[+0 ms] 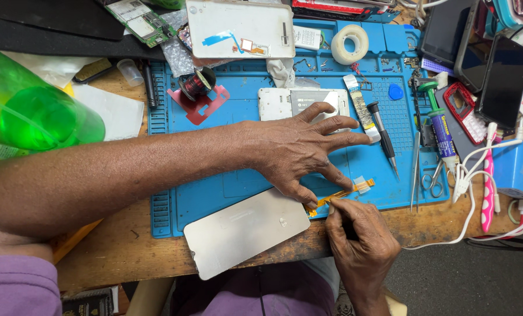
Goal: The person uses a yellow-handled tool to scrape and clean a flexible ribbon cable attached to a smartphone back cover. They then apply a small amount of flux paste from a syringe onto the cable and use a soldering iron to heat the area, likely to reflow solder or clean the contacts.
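Right hand [361, 234] pinches orange flex cable [340, 196]; left hand [299, 149] spread flat on blue mat [214, 140].

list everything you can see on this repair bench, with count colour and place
flex cable: 1, orange, front edge of mat, under both hands
metal back panel: 1, silver, front of bench, overlapping mat edge
work mat: 1, blue, bench centre
opened phone: 1, white, mat centre, under left fingertips
phone back cover: 1, white, mat top
tape roll: 1, clear, mat top right
wire spool: 1, dark red, on red piece at mat left
screwdriver: 1, black, mat right
tweezers: 1, steel, mat right edge
scissors: 1, steel, beside tweezers
bottle: 1, green, far left
left hand: pressing cable and phone
right hand: pinching cable
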